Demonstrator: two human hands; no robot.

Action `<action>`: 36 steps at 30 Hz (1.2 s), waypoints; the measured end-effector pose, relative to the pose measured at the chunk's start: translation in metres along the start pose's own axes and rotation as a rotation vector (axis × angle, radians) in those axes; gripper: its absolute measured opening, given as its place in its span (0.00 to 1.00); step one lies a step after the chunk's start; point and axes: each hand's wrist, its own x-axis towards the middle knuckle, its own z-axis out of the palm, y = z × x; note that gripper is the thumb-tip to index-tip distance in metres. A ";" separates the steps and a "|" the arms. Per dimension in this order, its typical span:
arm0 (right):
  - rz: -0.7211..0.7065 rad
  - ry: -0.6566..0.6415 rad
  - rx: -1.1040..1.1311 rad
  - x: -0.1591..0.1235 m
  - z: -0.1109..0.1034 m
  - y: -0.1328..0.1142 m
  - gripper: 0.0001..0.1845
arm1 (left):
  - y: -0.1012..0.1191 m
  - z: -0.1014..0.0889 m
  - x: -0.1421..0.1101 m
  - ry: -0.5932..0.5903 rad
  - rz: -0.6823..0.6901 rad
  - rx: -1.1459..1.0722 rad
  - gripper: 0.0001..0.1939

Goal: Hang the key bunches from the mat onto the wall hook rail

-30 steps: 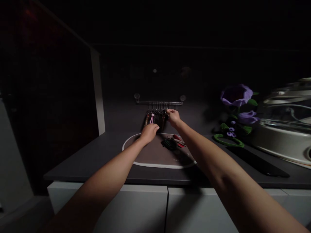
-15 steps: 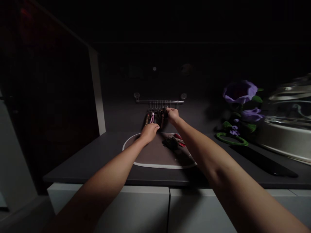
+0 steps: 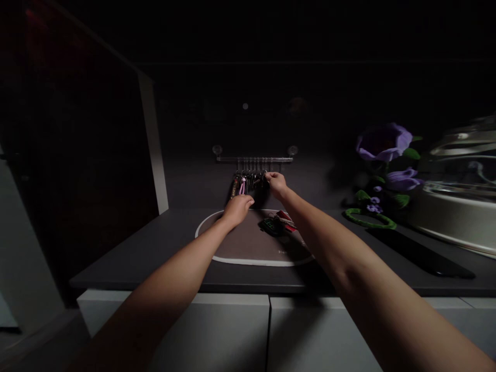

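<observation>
A: Your right hand (image 3: 276, 185) is narrow, thumb and fingers pinched together on a small metal key ring (image 3: 265, 172). That puts the ring at the tips of your right fingers, above and a little to the right of your left hand (image 3: 237, 209)

B: And your left? It sits lower and nearer to you, thumb and fingers drawn close together. Whether it grips anything, I cannot tell; the back of your hand hides that. A pink strap (image 3: 242, 187) hangs just above it, with a brown tag (image 3: 234, 188) beside that strap

A: Just above your right hand runs a clear rail (image 3: 251, 159), reaching left past your left hand. Its hooks (image 3: 250, 165) point down, and dark keys (image 3: 255, 180) hang in a row between your two hands, too dim to count

B: Below your right hand, and to the right of your left, a dark pouch-like thing (image 3: 270, 226) lies against a red piece (image 3: 285, 219) on the mat (image 3: 248, 256). Your left hand is over the mat's far part

A: Well to the right of your right hand stand purple flowers (image 3: 384, 142), with a black slab (image 3: 422, 253) lying below them on the counter (image 3: 151, 248)
</observation>
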 end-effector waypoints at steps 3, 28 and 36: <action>0.002 -0.016 -0.020 -0.002 -0.004 -0.004 0.14 | 0.000 0.000 0.000 -0.004 0.021 -0.006 0.12; 0.085 -0.200 -0.069 -0.028 -0.028 -0.029 0.14 | 0.013 0.003 -0.009 -0.068 0.097 -0.120 0.12; 0.159 -0.197 -0.049 -0.049 -0.035 -0.037 0.14 | 0.019 0.005 -0.012 -0.077 0.057 -0.175 0.11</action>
